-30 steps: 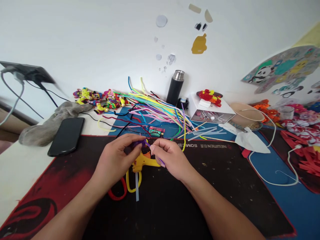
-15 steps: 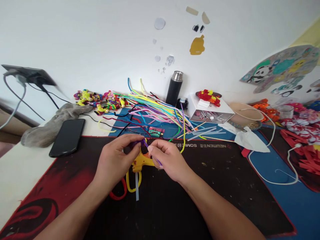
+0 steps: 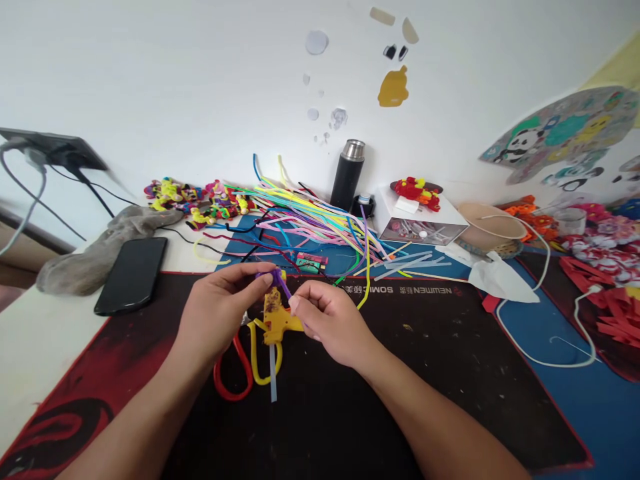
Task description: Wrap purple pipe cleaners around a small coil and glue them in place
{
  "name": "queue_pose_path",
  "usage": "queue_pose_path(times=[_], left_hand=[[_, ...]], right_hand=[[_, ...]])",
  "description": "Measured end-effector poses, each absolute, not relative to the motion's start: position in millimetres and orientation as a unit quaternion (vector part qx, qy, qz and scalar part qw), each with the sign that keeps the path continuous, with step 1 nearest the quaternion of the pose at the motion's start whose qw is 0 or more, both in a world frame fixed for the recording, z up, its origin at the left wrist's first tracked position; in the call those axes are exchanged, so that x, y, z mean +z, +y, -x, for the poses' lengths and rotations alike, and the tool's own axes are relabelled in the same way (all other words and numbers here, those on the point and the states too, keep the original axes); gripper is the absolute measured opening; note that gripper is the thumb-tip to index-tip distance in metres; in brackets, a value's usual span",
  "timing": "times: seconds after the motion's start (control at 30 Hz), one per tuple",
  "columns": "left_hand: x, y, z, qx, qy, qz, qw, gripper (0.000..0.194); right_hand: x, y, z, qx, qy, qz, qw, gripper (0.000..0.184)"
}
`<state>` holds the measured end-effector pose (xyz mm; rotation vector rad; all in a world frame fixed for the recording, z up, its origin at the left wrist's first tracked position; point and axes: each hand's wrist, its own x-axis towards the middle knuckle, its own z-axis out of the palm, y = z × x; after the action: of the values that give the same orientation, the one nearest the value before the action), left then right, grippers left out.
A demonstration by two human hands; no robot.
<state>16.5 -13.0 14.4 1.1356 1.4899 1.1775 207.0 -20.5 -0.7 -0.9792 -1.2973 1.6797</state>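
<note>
A purple pipe cleaner (image 3: 284,288) runs between my two hands over the black mat. My left hand (image 3: 225,300) pinches its wound, bunched part between thumb and index finger, with a bit of yellow showing beside it. The straight end is gripped by my right hand (image 3: 333,320), fingers curled. Below them lies a yellow glue gun (image 3: 275,327), a clear glue stick (image 3: 273,373) poking out of its back. Scissors with one red handle (image 3: 234,399) and one yellow handle (image 3: 255,363) lie partly under the gun; my left hand hides their upper part.
A heap of colourful pipe cleaners (image 3: 310,213) lies behind my hands, near a black thermos (image 3: 347,177) and a white box (image 3: 420,217). At left are a phone (image 3: 131,277) and small fuzzy figures (image 3: 173,193). Loose glue sticks (image 3: 410,267) and a white cable (image 3: 550,367) lie right.
Both hands have shifted slightly left. The wound purple part now shows more clearly at my left fingertips, and more of the glue gun and red scissor handle is visible.
</note>
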Motion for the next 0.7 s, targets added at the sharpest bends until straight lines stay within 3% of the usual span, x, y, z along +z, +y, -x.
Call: queue_pose_path(times=[0.43, 0.7], left_hand=[[10.2, -10.0, -22.5, 0.547, 0.512, -0.338, 0.57, 0.022], [11.5, -11.3, -26.3, 0.564, 0.487, -0.292, 0.599, 0.034]], right_hand=[[0.9, -26.3, -202.0, 0.589, -0.59, 0.412, 0.368, 0.024], [0.9, -25.8, -200.8, 0.547, -0.626, 0.419, 0.364, 0.021]])
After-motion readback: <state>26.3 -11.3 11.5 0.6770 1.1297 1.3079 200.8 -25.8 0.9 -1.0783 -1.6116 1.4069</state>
